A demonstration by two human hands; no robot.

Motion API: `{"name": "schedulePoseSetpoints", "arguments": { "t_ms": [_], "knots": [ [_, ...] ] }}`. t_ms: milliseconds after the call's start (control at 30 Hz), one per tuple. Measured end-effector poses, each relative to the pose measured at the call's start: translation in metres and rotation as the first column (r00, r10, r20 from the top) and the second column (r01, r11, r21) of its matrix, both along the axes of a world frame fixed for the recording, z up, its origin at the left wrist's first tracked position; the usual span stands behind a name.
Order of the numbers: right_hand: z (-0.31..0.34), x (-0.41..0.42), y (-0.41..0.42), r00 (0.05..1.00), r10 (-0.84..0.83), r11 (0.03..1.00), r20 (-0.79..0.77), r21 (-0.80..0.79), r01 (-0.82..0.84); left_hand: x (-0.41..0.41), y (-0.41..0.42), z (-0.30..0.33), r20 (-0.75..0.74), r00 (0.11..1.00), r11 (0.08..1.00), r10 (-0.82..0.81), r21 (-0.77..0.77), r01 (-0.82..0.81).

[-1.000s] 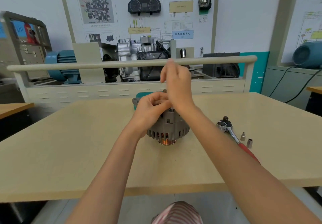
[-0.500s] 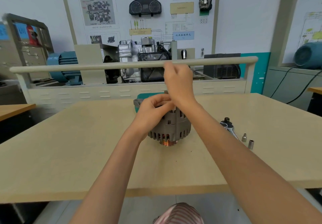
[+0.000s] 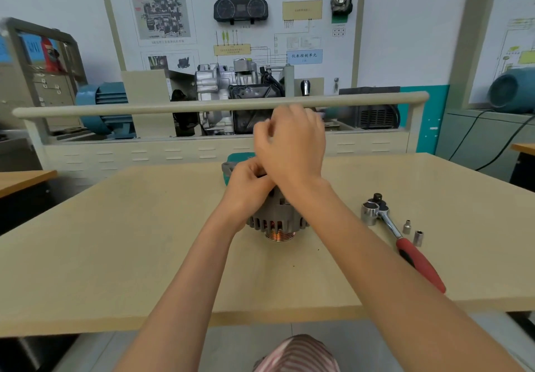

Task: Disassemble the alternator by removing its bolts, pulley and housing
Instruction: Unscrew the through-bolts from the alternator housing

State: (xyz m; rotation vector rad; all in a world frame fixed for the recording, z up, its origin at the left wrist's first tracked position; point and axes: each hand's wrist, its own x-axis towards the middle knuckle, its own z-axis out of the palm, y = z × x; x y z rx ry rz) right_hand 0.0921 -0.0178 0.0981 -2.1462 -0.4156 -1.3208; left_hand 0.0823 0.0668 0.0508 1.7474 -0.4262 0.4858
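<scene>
The grey alternator (image 3: pixel 275 218) stands in the middle of the table (image 3: pixel 115 241), its copper-coloured pulley (image 3: pixel 280 236) at the near, lower end. My left hand (image 3: pixel 249 186) grips the top of its housing, fingers curled over the upper edge. Just above it and a little to the right is my right hand (image 3: pixel 292 146), seen from the back and blurred, with its fingers curled. Whatever lies inside those fingers is hidden. The alternator's top face and bolts are covered by both hands.
A ratchet wrench (image 3: pixel 405 241) with a red handle lies right of the alternator, with two small sockets (image 3: pixel 407 226) (image 3: pixel 418 238) beside it. A teal object (image 3: pixel 238 157) lies just behind the alternator. A beige rail (image 3: pixel 202 107) and a training stand run along the table's far edge.
My right hand has shifted slightly and its fingers have curled in more, staying above the alternator. My left hand keeps its grip on the housing. The alternator has not moved.
</scene>
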Motion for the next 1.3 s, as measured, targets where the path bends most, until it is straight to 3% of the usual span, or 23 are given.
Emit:
{"name": "schedulePoseSetpoints", "arguments": {
  "t_ms": [33,100,200,267,433,600,700,800,867,1033,1100,1133,1200,1233,1300],
  "knots": [
    [-0.002,-0.002,0.003,0.983,-0.184,0.975,0.014,-0.127,0.184,0.0,0.0,-0.001,-0.014,1.0,1.0,0.022,0.004,-0.022],
    [-0.004,-0.007,0.005,0.963,-0.264,0.951,0.044,-0.152,0.268,-0.001,0.0,-0.001,-0.016,0.999,0.999,0.041,0.008,-0.04],
    [-0.001,-0.007,0.001,0.996,-0.009,0.999,0.091,0.034,0.006,-0.004,0.0,0.0,0.011,1.0,0.999,-0.002,0.036,0.002],
    [0.004,-0.005,-0.002,0.971,0.212,0.961,0.111,0.16,-0.228,-0.007,-0.002,0.002,0.022,0.999,0.997,-0.044,0.066,0.042],
    [0.011,-0.002,-0.005,0.833,0.551,0.747,0.047,0.419,-0.517,-0.008,-0.006,0.003,0.018,0.999,0.991,-0.052,0.122,0.049],
    [0.019,0.012,-0.016,0.55,0.835,0.415,0.017,0.636,-0.65,-0.01,-0.004,0.005,-0.004,0.996,0.988,-0.087,0.124,0.087],
    [0.021,0.016,-0.019,0.4,0.915,0.257,0.05,0.692,-0.675,-0.011,-0.004,0.006,-0.007,0.994,0.987,-0.109,0.117,0.109],
    [0.022,0.019,-0.019,0.326,0.942,0.174,0.081,0.714,-0.678,-0.01,-0.004,0.005,0.005,0.993,0.989,-0.118,0.088,0.117],
    [0.02,0.018,-0.016,0.363,0.929,0.225,0.064,0.682,-0.696,-0.011,-0.004,0.004,0.029,0.992,0.991,-0.121,0.069,0.119],
    [0.006,0.01,-0.014,0.715,0.698,0.646,0.035,0.401,-0.65,-0.008,-0.006,-0.001,0.071,0.996,0.997,-0.045,0.073,0.04],
    [0.002,0.006,-0.013,0.891,0.452,0.878,0.048,0.155,-0.453,-0.006,-0.004,-0.003,0.071,0.997,0.997,-0.031,0.075,0.026],
    [0.001,0.004,-0.011,0.972,0.231,0.973,0.048,0.013,-0.231,-0.004,-0.003,-0.004,0.064,0.998,0.997,-0.006,0.073,0.001],
    [-0.001,-0.001,-0.004,0.98,-0.189,0.961,0.06,-0.191,0.197,-0.003,-0.002,-0.006,0.029,0.999,0.997,0.042,0.06,-0.044],
    [-0.002,-0.003,0.0,0.952,-0.302,0.921,0.051,-0.241,0.306,-0.003,-0.002,-0.006,0.018,0.998,0.997,0.056,0.053,-0.057],
    [-0.002,-0.008,0.005,0.939,-0.342,0.906,0.035,-0.254,0.339,-0.003,-0.002,-0.006,0.018,0.998,0.997,0.064,0.049,-0.065]
  ]
}}
